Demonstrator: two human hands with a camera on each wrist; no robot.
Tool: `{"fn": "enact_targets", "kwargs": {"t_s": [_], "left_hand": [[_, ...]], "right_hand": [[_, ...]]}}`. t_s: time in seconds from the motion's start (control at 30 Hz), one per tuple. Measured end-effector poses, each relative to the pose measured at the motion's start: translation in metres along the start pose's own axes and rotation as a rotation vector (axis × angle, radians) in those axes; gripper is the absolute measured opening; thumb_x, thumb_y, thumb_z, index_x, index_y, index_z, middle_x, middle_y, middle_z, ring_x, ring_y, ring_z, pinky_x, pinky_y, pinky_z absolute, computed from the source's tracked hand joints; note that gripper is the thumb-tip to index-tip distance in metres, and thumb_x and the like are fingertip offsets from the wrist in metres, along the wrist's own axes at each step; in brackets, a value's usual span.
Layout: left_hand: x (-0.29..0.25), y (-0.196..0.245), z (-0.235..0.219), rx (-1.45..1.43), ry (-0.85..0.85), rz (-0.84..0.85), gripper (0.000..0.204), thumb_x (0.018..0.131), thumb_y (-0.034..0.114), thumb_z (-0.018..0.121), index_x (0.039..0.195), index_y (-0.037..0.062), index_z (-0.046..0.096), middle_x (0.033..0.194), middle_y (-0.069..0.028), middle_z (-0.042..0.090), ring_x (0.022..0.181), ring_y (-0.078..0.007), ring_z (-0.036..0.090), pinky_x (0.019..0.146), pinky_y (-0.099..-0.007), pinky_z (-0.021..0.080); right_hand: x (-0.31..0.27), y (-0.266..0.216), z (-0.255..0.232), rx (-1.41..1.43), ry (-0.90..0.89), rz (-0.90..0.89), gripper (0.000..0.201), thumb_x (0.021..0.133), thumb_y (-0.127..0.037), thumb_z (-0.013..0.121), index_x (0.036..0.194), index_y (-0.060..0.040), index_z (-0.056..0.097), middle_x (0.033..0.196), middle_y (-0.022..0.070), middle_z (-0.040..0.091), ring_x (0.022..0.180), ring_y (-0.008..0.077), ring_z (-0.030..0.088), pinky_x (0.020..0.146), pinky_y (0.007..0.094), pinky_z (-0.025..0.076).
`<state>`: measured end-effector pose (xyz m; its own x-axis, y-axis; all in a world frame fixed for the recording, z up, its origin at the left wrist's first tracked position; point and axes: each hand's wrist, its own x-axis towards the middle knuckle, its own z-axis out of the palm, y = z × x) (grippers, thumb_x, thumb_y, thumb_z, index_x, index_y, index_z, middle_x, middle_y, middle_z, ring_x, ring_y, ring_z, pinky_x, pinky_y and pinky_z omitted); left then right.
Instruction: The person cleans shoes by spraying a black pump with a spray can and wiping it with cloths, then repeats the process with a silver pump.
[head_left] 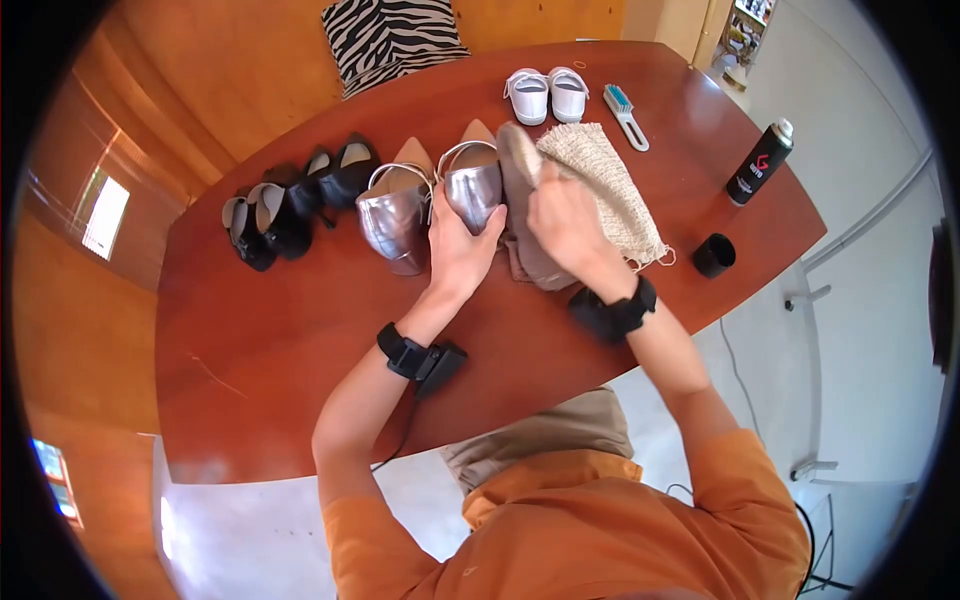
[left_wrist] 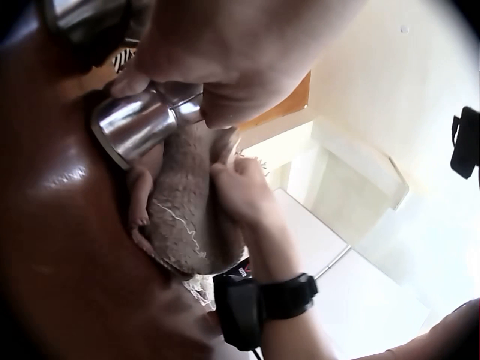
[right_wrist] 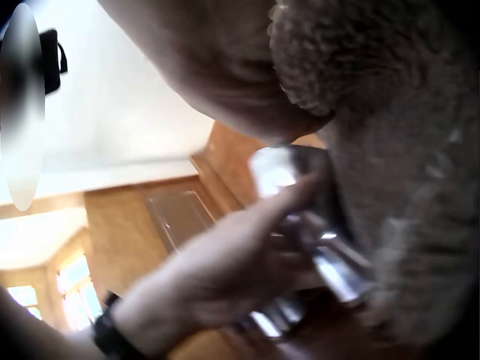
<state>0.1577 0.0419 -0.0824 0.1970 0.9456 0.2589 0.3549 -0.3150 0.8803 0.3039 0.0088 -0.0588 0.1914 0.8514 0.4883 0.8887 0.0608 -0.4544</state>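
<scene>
A silver pump with a pointed tan toe (head_left: 470, 188) stands on the table, and my left hand (head_left: 460, 248) grips it round the back. Just right of it, my right hand (head_left: 568, 222) holds a fuzzy grey-brown cloth (head_left: 538, 255) bunched up, its upper end beside the pump's toe. In the left wrist view the cloth (left_wrist: 180, 202) hangs in thick folds, with a loose pale thread on it. The matching silver pump (head_left: 390, 220) stands left of my left hand. A cream knitted cloth (head_left: 605, 190) lies behind my right hand.
Black shoes (head_left: 285, 215) stand in a row at left on the red-brown table (head_left: 260, 380). White shoes (head_left: 547, 95) and a brush (head_left: 627, 118) lie at the back. A black spray can (head_left: 760, 162) and its black cap (head_left: 714, 256) stand at right.
</scene>
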Motion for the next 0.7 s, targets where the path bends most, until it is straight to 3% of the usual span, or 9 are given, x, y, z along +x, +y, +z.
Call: {"fn": "enact_targets", "kwargs": {"t_s": [0.07, 0.17, 0.23, 0.3, 0.4, 0.5, 0.57, 0.63, 0.7], "left_hand": [[-0.003, -0.005, -0.006, 0.035, 0.038, 0.06, 0.073, 0.077, 0.027, 0.072, 0.127, -0.0088, 0.033, 0.11, -0.0249, 0.057, 0.101, -0.0328, 0.058, 0.089, -0.0375, 0.045], [-0.006, -0.019, -0.013, -0.315, 0.004, -0.024, 0.058, 0.083, 0.034, 0.068, 0.117, -0.0057, 0.043, 0.108, -0.0146, 0.057, 0.092, -0.0192, 0.059, 0.078, -0.0304, 0.048], [-0.014, -0.004, -0.028, -0.418, -0.083, -0.134, 0.053, 0.087, 0.032, 0.062, 0.12, -0.0035, 0.042, 0.11, -0.0143, 0.057, 0.093, -0.0204, 0.06, 0.077, -0.0325, 0.05], [-0.023, 0.011, -0.036, -0.603, -0.144, -0.257, 0.048, 0.093, 0.033, 0.054, 0.122, -0.0023, 0.041, 0.109, -0.0146, 0.057, 0.094, -0.0227, 0.062, 0.076, -0.0355, 0.054], [-0.025, 0.016, -0.044, -0.674, -0.217, -0.302, 0.049, 0.093, 0.034, 0.051, 0.122, -0.0047, 0.041, 0.109, -0.015, 0.058, 0.094, -0.024, 0.063, 0.077, -0.0377, 0.055], [-0.03, 0.009, -0.051, -0.754, -0.204, -0.259, 0.047, 0.093, 0.031, 0.053, 0.121, -0.0045, 0.04, 0.109, -0.014, 0.058, 0.093, -0.0214, 0.063, 0.075, -0.0352, 0.056], [-0.038, 0.012, -0.057, -0.765, -0.156, -0.168, 0.047, 0.093, 0.031, 0.052, 0.121, -0.0054, 0.04, 0.109, -0.0149, 0.058, 0.093, -0.0224, 0.063, 0.076, -0.0361, 0.056], [-0.039, 0.01, -0.072, -0.657, -0.15, -0.392, 0.048, 0.094, 0.032, 0.05, 0.121, -0.0064, 0.041, 0.112, -0.0168, 0.057, 0.096, -0.024, 0.063, 0.078, -0.0382, 0.056], [-0.042, 0.018, -0.083, -0.647, -0.185, -0.373, 0.048, 0.095, 0.033, 0.049, 0.12, -0.0066, 0.042, 0.113, -0.0176, 0.056, 0.097, -0.0245, 0.062, 0.079, -0.0387, 0.055]], "right_hand": [[0.008, 0.025, 0.005, -0.167, -0.006, 0.035, 0.015, 0.075, -0.002, 0.05, 0.087, 0.0074, 0.049, 0.073, 0.0283, 0.06, 0.069, 0.0415, 0.062, 0.064, 0.0486, 0.051], [0.022, 0.065, -0.02, -0.278, 0.06, 0.09, 0.013, 0.075, -0.001, 0.048, 0.085, 0.0053, 0.054, 0.077, 0.0274, 0.061, 0.074, 0.0416, 0.062, 0.065, 0.049, 0.051], [0.029, 0.084, -0.034, -0.337, 0.025, 0.16, 0.014, 0.077, -0.005, 0.049, 0.087, 0.0036, 0.054, 0.079, 0.0262, 0.062, 0.074, 0.0413, 0.063, 0.064, 0.0484, 0.052], [0.028, 0.056, -0.059, -0.241, 0.051, 0.205, 0.025, 0.079, -0.008, 0.051, 0.101, 0.0009, 0.056, 0.083, 0.0248, 0.062, 0.075, 0.0421, 0.061, 0.068, 0.0476, 0.05], [-0.002, -0.012, -0.07, -0.005, 0.286, -0.186, 0.051, 0.073, -0.006, 0.055, 0.123, -0.0124, 0.052, 0.093, 0.0172, 0.063, 0.083, 0.038, 0.059, 0.07, 0.0452, 0.049], [-0.043, -0.07, -0.049, 0.001, -0.036, -0.354, 0.069, 0.067, -0.003, 0.06, 0.129, -0.0285, 0.047, 0.128, 0.0014, 0.048, 0.102, 0.0321, 0.051, 0.076, 0.043, 0.052], [-0.055, -0.073, -0.021, 0.025, 0.018, -0.417, 0.071, 0.066, 0.001, 0.058, 0.13, -0.0275, 0.047, 0.134, 0.0074, 0.043, 0.111, 0.037, 0.046, 0.087, 0.0453, 0.049], [-0.049, -0.061, -0.008, 0.197, -0.028, -0.337, 0.069, 0.067, 0.005, 0.056, 0.129, -0.0243, 0.049, 0.137, 0.0122, 0.04, 0.117, 0.0394, 0.043, 0.094, 0.0454, 0.043], [-0.034, -0.03, 0.006, 0.368, -0.079, -0.249, 0.068, 0.068, 0.008, 0.053, 0.13, -0.0174, 0.048, 0.137, 0.0208, 0.038, 0.123, 0.0422, 0.037, 0.101, 0.0454, 0.036]]}}
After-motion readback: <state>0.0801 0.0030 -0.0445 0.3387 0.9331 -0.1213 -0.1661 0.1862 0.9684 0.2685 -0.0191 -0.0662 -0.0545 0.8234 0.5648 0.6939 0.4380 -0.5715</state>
